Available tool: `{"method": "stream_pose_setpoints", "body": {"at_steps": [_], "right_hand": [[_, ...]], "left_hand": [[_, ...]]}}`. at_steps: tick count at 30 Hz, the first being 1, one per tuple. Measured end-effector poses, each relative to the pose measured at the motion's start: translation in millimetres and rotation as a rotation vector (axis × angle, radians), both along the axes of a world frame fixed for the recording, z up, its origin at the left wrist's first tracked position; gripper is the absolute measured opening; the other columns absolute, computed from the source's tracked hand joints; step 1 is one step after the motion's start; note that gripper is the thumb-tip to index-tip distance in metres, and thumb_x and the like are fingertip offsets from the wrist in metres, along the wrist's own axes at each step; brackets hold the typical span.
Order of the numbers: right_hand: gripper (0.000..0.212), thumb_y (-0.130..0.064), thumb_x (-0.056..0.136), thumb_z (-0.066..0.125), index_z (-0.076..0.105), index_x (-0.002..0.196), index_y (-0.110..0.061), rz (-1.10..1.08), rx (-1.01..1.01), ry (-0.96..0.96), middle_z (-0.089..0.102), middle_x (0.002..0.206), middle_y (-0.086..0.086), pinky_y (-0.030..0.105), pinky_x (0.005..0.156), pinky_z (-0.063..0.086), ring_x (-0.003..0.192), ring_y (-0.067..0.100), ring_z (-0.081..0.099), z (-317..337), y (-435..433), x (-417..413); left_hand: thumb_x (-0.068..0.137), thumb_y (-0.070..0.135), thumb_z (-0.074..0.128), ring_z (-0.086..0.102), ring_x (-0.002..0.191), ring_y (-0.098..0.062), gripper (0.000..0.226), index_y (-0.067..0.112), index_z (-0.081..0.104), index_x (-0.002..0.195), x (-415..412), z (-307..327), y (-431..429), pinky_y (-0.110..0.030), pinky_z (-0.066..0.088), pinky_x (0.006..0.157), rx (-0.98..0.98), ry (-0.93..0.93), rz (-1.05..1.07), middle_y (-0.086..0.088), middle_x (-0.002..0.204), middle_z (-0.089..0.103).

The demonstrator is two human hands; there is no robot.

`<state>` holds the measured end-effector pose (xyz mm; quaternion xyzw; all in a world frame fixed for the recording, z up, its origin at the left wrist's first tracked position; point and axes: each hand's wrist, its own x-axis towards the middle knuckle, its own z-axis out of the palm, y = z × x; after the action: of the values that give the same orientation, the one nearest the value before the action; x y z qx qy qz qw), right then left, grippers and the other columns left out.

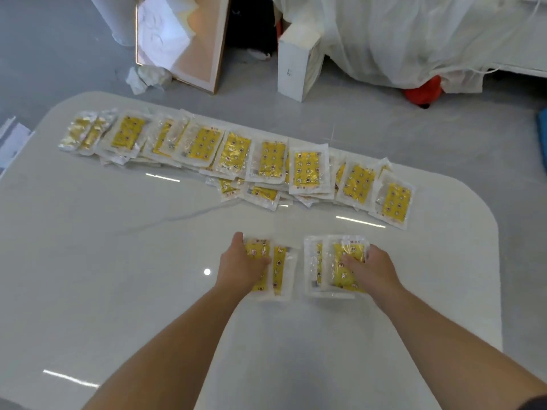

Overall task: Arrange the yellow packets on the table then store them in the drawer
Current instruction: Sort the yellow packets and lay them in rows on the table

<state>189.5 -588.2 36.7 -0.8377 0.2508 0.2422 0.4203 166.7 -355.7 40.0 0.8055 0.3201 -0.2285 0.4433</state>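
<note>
Yellow packets point(306, 170) line table point(118, 261); left hand point(241, 263) grips left stack point(281, 270), right hand point(371, 267) right stack point(325, 267).

Grey smooth floor point(59, 54). White glossy table point(118, 276) with rounded corners fills the near field and shows streaks of reflected light. Far centre: framed panel point(204, 48) standing on the floor, crumpled paper point(148, 76) at its foot, upright white box point(296, 66) to its right. Far right: draped white cloth point(414, 34), with an orange object point(423, 91) at its lower edge.
</note>
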Motion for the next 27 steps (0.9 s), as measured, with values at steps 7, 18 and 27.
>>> {"method": "stream_pose_setpoints", "body": {"at_steps": [7,18,27], "right_hand": [[0.020,-0.022,0.087,0.069,0.051,0.082,-0.015,-0.392,0.137,-0.110,0.063,0.099,0.012,0.040,0.084,0.051,0.085,0.024,0.060,9.2,-29.1,115.7],[0.019,-0.022,0.087,0.070,0.058,0.096,-0.010,-0.373,0.076,-0.055,0.064,0.094,0.010,0.036,0.077,0.052,0.085,0.027,0.062,-34.5,-52.0,173.4],[0.016,-0.021,0.099,0.051,0.058,0.096,-0.008,-0.367,-0.060,-0.044,0.058,0.095,0.011,0.032,0.067,0.045,0.076,0.025,0.057,-28.7,-93.4,172.0]], "left_hand": [[0.084,0.026,0.072,0.058,0.088,-0.016,0.071,0.017,0.032,0.143,149.2,26.8,-43.9,-0.020,0.043,0.055,-0.013,-0.191,-0.180,-0.006,0.135,0.052],[0.088,0.020,0.068,0.051,0.075,-0.017,0.055,0.013,0.037,0.132,231.5,-7.7,-82.2,-0.023,0.039,0.048,0.084,-0.116,-0.289,-0.008,0.112,0.055],[0.097,0.009,0.044,0.054,0.067,-0.014,0.031,0.017,0.040,0.127,244.0,-0.2,-84.6,-0.028,0.045,0.048,0.057,-0.299,-0.188,0.001,0.087,0.056]]}}
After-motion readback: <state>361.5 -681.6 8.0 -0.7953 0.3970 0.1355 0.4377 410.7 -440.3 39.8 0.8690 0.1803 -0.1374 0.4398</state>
